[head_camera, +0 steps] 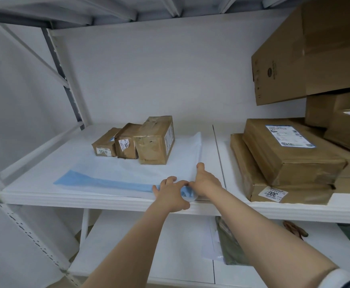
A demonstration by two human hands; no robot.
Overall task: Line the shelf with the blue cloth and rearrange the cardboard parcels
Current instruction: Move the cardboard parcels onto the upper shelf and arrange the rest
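Note:
A pale blue cloth [116, 175] lies spread over the left half of the white shelf [35, 192], its front strip a deeper blue. Three small cardboard parcels [136, 142] stand in a row on the cloth's back part. Both hands meet at the cloth's front right corner, near the shelf's front edge. My left hand [171, 195] lies over a bunched bit of blue cloth with its fingers curled on it. My right hand [205, 180] grips the cloth's right edge, thumb pointing toward the back.
A stack of larger flat parcels [284, 161] fills the right half of the shelf, with a big carton [311, 53] and more boxes above them at the far right. A metal seam [218, 154] divides the shelf. A lower shelf [149, 246] holds a greenish bag [230, 246].

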